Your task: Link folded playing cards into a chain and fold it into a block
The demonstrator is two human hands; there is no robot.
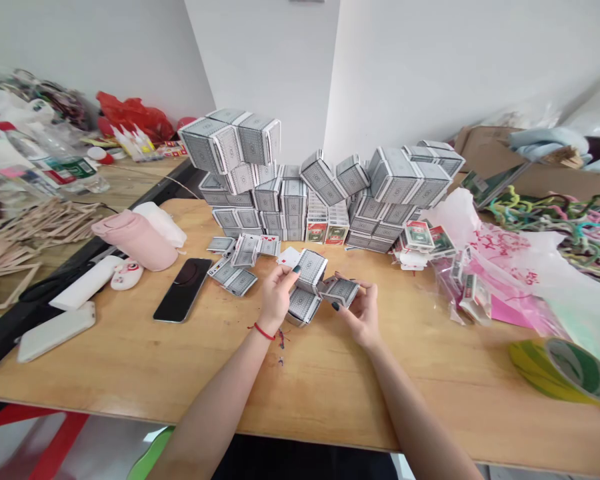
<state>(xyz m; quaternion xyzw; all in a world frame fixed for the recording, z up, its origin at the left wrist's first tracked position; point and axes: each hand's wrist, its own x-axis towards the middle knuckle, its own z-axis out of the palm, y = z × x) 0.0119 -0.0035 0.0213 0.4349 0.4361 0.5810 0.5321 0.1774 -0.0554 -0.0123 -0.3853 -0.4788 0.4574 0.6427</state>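
Near the middle of the wooden table, my left hand pinches the edge of a joined block of grey-backed playing cards, made of box-like cubes. On the block's other side, my right hand grips a smaller folded-card piece between thumb and fingers. This piece meets the block's right side; whether the two are joined I cannot tell. Several loose folded cards lie to the left. A face-up red card rests just behind my left fingers. Behind stands a structure of stacked card cubes.
A black phone, a pink roll and a white phone-like case lie left. Right are card boxes, plastic bags and a yellow-green tape roll. A white wall rises behind.
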